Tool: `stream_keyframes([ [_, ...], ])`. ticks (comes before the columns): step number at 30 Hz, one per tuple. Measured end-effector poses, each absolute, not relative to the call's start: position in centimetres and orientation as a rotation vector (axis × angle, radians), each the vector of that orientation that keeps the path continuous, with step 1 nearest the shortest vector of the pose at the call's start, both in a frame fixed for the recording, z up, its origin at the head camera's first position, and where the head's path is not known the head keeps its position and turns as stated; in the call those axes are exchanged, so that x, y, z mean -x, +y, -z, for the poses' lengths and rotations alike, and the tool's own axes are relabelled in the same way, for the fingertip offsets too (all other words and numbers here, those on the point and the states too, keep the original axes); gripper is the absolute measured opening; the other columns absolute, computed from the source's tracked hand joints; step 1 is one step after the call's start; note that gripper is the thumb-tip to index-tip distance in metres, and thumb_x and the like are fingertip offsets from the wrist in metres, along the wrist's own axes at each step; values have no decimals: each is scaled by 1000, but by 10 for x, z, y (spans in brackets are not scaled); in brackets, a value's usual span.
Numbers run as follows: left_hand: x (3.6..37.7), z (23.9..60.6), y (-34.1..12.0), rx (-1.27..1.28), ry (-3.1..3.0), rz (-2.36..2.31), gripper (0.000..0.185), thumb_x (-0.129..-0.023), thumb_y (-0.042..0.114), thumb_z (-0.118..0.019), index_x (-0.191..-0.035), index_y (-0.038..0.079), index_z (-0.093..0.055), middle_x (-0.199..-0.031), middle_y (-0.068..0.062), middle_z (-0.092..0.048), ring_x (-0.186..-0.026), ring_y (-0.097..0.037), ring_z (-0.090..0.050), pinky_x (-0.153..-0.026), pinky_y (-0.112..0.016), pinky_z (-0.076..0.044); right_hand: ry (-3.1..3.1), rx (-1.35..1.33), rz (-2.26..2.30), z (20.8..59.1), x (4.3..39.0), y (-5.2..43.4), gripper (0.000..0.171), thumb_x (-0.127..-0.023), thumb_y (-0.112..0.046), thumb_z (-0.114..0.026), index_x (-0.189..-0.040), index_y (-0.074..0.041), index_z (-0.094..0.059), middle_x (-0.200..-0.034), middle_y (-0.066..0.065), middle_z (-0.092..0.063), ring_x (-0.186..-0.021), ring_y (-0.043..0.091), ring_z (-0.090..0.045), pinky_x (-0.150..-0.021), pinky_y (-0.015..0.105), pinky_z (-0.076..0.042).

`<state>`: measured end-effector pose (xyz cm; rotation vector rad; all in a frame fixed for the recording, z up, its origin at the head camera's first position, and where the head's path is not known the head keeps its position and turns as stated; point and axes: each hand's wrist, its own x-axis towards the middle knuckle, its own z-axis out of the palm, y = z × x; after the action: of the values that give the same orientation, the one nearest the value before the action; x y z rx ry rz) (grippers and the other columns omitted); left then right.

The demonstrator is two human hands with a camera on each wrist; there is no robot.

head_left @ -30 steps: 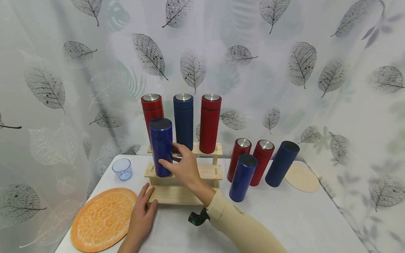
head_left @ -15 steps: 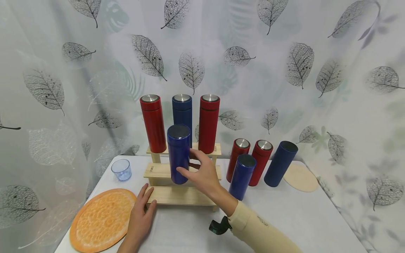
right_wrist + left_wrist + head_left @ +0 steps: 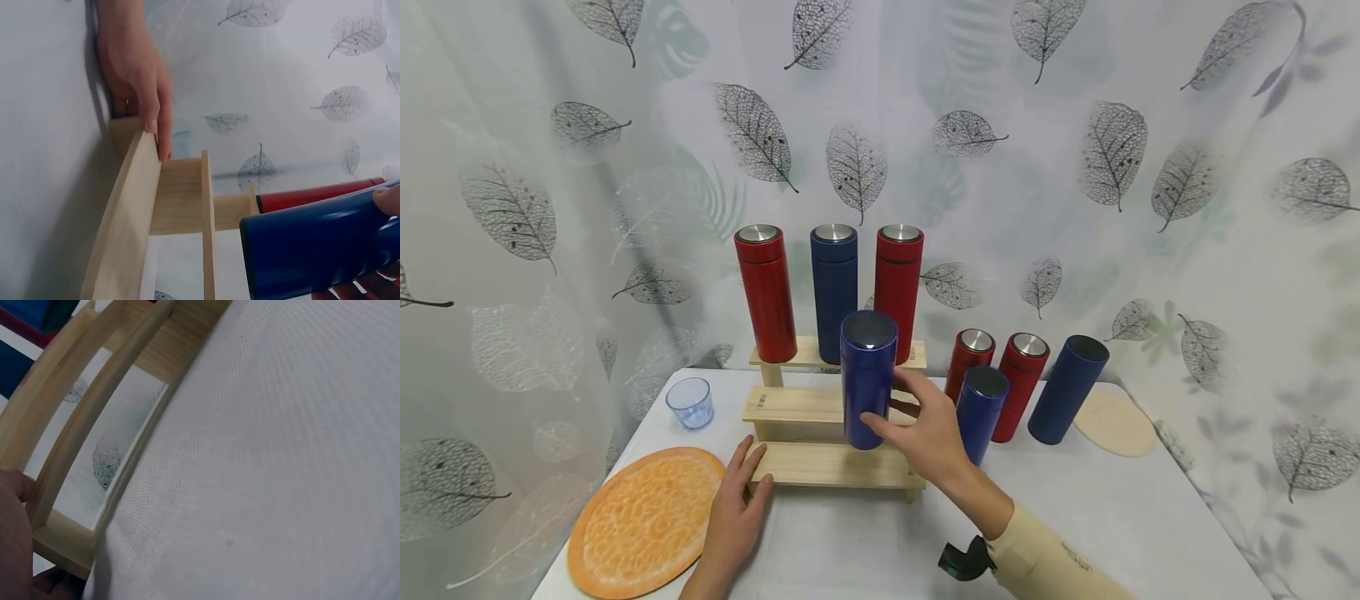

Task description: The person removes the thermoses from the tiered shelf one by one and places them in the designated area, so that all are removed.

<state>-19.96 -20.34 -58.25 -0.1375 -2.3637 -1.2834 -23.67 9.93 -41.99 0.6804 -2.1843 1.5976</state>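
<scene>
My right hand [image 3: 928, 429] grips a glossy blue thermos flask [image 3: 869, 383] by its side, thumb in front and fingers behind. The flask is upright in front of the middle tier's right part, its base overlapping the bottom tier in the head view. In the right wrist view the flask [image 3: 306, 244] shows its dark base rim. My left hand [image 3: 736, 508] holds the left end of a three-tier wooden stand [image 3: 835, 464], thumb and fingers around the bottom board. On the top tier stand a red flask [image 3: 767, 296], a dark blue flask [image 3: 833, 292] and another red flask [image 3: 898, 283].
Right of the stand are two red flasks [image 3: 1021, 392], a glossy blue flask [image 3: 979, 412] and a dark blue flask [image 3: 1067, 390]. A pale round mat [image 3: 1120, 425] lies behind them. At left are a blue glass cup [image 3: 691, 404] and an orange round mat [image 3: 643, 525].
My right hand has carried the blue flask rightward and lower, from the middle tier's left end to its right part. My left hand has stayed on the stand.
</scene>
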Motion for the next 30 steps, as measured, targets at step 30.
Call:
stream_keyframes([
  [30,200,584,-204,139,-2365,1278,49,-109,15,-67,-154,0,-58,-170,-19,-39,-154,-45,-35,-110,-5,-13,-2224,-571,-1409,426,197,183,65,-84,-6,-95,-143,-8,-67,-132,6,-73,-113,30,-74,-91,46,-61],
])
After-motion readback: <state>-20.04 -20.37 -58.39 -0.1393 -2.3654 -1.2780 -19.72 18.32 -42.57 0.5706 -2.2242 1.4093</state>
